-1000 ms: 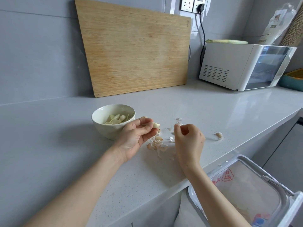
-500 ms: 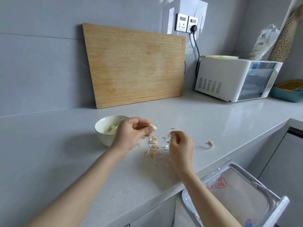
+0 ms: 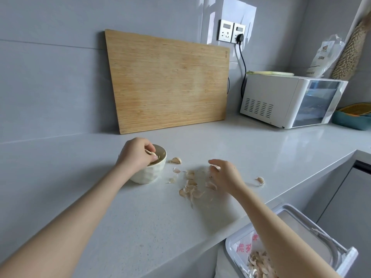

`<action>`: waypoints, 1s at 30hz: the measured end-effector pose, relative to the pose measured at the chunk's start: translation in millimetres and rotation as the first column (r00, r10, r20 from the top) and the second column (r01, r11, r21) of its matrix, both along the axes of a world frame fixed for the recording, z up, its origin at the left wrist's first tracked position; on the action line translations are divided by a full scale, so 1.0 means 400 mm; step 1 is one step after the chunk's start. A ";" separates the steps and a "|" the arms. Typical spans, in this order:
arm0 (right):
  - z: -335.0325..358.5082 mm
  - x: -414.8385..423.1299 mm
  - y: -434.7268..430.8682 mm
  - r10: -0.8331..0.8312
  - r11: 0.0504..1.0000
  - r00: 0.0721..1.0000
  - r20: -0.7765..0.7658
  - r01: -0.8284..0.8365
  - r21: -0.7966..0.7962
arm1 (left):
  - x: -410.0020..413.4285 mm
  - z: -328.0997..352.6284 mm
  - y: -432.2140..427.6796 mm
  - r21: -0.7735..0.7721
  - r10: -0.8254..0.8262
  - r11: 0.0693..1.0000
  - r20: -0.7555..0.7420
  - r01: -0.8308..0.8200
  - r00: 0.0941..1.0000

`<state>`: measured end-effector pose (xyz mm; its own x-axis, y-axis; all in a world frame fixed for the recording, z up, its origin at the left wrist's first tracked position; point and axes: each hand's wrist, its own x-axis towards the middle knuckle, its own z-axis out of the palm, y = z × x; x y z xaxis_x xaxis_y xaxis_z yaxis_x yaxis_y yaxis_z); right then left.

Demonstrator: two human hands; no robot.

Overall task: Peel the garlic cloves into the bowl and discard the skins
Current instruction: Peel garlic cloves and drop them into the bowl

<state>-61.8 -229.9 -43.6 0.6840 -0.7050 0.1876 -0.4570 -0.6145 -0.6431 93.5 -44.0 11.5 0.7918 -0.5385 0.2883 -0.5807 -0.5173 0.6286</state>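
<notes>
A small white bowl [image 3: 149,175] stands on the grey counter, with peeled cloves partly hidden inside. My left hand [image 3: 135,154] is over the bowl's mouth and pinches a peeled garlic clove [image 3: 151,153] at its fingertips. My right hand [image 3: 225,174] hovers just over the counter with loosely curled fingers, above a scatter of garlic skins [image 3: 191,188]. Unpeeled cloves lie nearby: one [image 3: 176,160] right of the bowl, another [image 3: 260,180] further right.
A white bin [image 3: 341,255] lined with a bag and holding skins stands open below the counter edge at lower right. A wooden cutting board [image 3: 167,81] leans on the back wall. A white microwave [image 3: 289,100] sits at back right.
My left hand has carried the peeled clove left, from beside the bowl to over its mouth. My right hand has uncurled and shifted right. The camera has tilted up.
</notes>
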 end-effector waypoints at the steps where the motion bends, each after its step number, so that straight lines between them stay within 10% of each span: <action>1: 0.001 0.018 0.012 0.030 0.999 1.000 -0.007 -0.030 -0.011 | 0.001 -0.004 -0.002 0.015 -0.007 1.000 -0.008 0.007 1.000; 17: -0.006 0.233 0.069 0.211 0.838 0.937 -0.278 -0.320 -0.441 | -0.008 0.040 0.012 -0.316 0.073 0.948 0.084 -0.043 0.994; 22: 0.043 0.161 0.066 0.042 0.957 0.900 0.435 -0.161 0.241 | -0.032 0.038 0.008 -0.429 0.048 0.902 0.005 -0.041 0.999; 25: 0.069 0.090 0.086 -0.028 0.645 0.799 0.600 -0.444 0.621 | -0.087 0.011 -0.024 -0.391 -0.113 0.918 -0.112 0.061 0.987; 30: 0.045 0.017 0.112 -0.096 0.342 0.739 0.667 -0.605 0.719 | -0.170 -0.043 -0.075 -0.485 -0.316 0.872 -0.444 0.072 0.839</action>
<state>-54.9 -185.1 -25.7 0.8759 -0.4822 -0.0138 0.2255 0.4345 -0.8720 25.6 -74.0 -5.6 0.7812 -0.6113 0.1271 -0.1851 -0.0323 0.9822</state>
